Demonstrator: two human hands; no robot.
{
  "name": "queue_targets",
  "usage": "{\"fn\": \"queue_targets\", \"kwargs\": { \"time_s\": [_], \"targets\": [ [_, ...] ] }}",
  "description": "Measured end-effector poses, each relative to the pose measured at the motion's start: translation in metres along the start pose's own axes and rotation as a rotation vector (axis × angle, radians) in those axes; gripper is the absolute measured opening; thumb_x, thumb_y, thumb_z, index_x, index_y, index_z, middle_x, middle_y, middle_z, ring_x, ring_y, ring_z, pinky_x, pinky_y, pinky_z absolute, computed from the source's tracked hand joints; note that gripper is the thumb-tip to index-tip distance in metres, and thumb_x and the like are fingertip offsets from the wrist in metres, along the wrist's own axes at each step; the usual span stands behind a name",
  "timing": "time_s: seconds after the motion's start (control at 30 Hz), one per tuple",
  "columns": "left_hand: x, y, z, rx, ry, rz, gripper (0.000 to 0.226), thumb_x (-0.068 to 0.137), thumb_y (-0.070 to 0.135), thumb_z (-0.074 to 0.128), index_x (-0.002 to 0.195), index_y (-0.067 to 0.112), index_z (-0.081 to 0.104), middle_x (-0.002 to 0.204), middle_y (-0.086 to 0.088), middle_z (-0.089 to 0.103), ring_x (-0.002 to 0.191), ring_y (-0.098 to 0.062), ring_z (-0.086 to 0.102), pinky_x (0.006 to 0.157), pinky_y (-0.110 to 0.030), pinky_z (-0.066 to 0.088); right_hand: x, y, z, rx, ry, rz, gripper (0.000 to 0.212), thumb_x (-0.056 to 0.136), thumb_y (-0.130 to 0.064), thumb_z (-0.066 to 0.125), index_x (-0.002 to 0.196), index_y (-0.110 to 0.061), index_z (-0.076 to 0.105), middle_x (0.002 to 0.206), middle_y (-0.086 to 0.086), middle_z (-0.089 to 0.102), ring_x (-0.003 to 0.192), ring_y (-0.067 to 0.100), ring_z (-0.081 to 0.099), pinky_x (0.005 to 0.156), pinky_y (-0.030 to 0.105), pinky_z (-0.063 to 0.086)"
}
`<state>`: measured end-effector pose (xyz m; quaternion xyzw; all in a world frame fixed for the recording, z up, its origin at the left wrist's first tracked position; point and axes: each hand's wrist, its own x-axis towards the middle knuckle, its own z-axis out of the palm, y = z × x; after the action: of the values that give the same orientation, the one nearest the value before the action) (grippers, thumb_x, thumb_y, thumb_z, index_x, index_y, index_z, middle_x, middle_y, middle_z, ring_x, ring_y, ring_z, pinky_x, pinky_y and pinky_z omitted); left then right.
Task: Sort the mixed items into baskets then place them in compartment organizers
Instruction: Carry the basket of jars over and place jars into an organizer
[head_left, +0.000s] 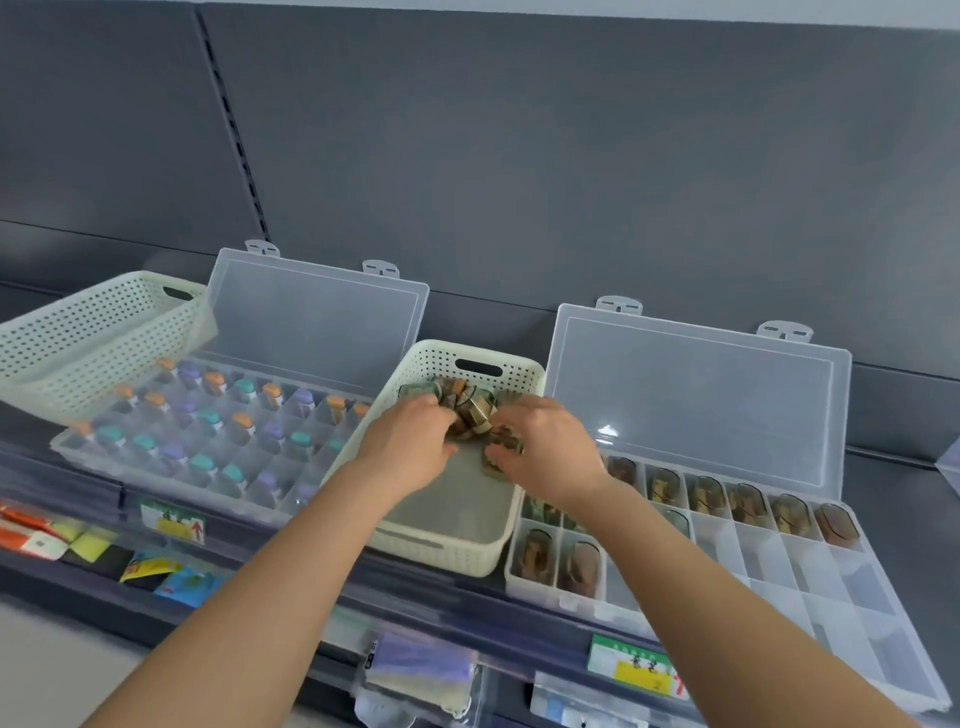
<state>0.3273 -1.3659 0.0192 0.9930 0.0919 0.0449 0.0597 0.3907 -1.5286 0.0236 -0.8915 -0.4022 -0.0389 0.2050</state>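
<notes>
At far left, a cream perforated left basket, tilted, just beside the raised lid of a clear left organizer with cells full of small vials capped orange, teal and purple. At the centre of the shelf, a cream middle basket with a heap of small brown-and-green packets at its far end. Left grip down in that heap, fingers curled round several packets. Right grip just beside it, pinching another packet at the heap's near edge. Further right, against the middle basket, a clear right organizer, lid up, back row and a few near-left cells already loaded with similar packets, most front cells vacant. Step in hand, by the look of it: gathering sorted packets for transfer. Next move likely calls for lifting a handful clear of the basket wall, carrying it rightward, and settling one packet per vacant cell without spilling.
</notes>
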Motion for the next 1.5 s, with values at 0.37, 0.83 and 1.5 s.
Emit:
{"fn": "queue_targets", "kwargs": {
  "time_s": [0.37,0.83,1.5],
  "targets": [
    [0.074,-0.039,0.022,0.169,0.010,0.148,0.053,0.075,0.050,0.071,0.118,0.020,0.062,0.116,0.000,0.050,0.115,-0.023,0.037,0.094,-0.035,0.034,0.080,-0.001,0.042,-0.074,-0.095,0.198,0.055,0.083,-0.035,0.064,0.130,-0.011,0.047,0.127,0.009,0.053,0.122,0.028,0.042,0.103,0.035,0.035],
    [0.064,-0.026,-0.010,-0.398,0.062,0.123,0.041,0.072,0.040,0.077,0.106,0.021,0.067,0.100,0.007,0.059,0.102,-0.015,0.048,0.079,-0.030,0.040,0.059,0.006,0.013,0.196,0.100,0.277,0.045,0.074,-0.019,0.070,0.117,-0.016,0.057,0.109,0.002,0.062,0.099,0.020,0.058,0.084,0.033,0.049],
    [-0.008,0.196,0.008,-0.437,0.084,0.313,0.044,0.079,0.041,0.069,0.120,0.029,0.059,0.102,0.014,0.053,0.094,-0.006,0.047,0.075,-0.025,0.040,-0.144,0.126,-0.085,0.185,0.194,0.345,0.040,0.072,-0.018,0.074,0.109,-0.019,0.060,0.101,-0.005,0.059,0.086,0.013,0.056,0.071,0.019,0.044]
  ]
}}
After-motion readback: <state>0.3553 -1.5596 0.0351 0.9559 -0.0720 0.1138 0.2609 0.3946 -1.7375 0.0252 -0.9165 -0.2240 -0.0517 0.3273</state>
